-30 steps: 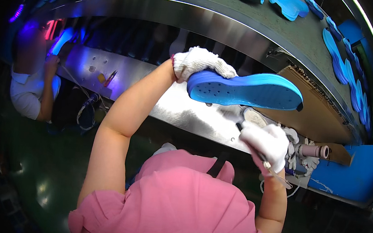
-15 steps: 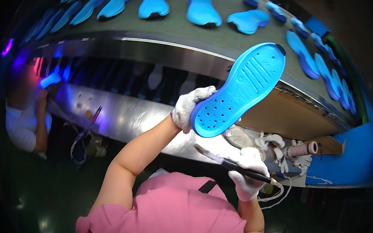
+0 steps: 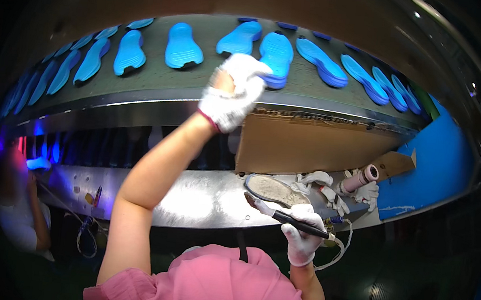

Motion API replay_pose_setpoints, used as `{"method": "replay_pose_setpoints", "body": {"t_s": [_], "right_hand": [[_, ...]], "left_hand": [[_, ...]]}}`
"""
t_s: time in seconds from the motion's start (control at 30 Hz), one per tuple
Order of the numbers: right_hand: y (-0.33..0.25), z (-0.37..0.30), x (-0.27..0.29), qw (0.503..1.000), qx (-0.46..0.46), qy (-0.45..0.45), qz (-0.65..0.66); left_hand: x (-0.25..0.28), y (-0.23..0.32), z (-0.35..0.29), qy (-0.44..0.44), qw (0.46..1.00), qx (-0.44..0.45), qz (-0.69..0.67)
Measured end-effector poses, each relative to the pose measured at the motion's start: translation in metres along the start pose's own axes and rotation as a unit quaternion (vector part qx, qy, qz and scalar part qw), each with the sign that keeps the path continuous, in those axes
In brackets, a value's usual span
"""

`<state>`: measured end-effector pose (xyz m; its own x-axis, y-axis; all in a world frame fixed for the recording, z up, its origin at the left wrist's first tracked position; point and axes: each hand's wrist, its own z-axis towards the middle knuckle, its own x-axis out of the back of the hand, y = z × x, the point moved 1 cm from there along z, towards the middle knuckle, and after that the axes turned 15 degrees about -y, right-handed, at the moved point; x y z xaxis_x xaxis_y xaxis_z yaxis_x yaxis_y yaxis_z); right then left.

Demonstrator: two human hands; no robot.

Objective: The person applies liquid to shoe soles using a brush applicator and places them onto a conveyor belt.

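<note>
My left hand (image 3: 233, 91), in a white glove, is stretched up to the conveyor belt (image 3: 212, 78) and rests on a blue shoe sole (image 3: 276, 56) lying there among several others; whether the fingers still grip it I cannot tell. My right hand (image 3: 300, 237), also gloved, holds a dark brush (image 3: 280, 214) low over the metal shelf, its tip pointing left. A grey dish (image 3: 274, 189) sits just beyond the brush tip.
A brown cardboard sheet (image 3: 316, 146) hangs under the belt. A pink roll (image 3: 359, 179) and spare white gloves (image 3: 321, 184) lie on the metal shelf (image 3: 189, 197). A blue panel (image 3: 433, 163) stands at the right. Another person (image 3: 20, 210) works at the far left.
My left hand has carried the blue sole from in front of me up onto the belt, laying it among the others. The right hand stays low with the brush.
</note>
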<state>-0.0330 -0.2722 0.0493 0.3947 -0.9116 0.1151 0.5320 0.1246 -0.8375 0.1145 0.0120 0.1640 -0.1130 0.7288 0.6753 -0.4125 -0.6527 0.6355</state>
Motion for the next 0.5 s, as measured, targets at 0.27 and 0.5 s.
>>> {"method": "replay_pose_setpoints", "body": {"t_s": [0.27, 0.5], "right_hand": [[0.012, -0.003, 0.008, 1.000, -0.012, 0.010, -0.007], [0.012, 0.006, 0.009, 0.999, -0.029, 0.018, 0.016]], "left_hand": [[0.041, -0.062, 0.074, -0.121, 0.852, 0.240, 0.449], [0.056, -0.040, 0.061, -0.080, 0.817, 0.367, 0.437]]}}
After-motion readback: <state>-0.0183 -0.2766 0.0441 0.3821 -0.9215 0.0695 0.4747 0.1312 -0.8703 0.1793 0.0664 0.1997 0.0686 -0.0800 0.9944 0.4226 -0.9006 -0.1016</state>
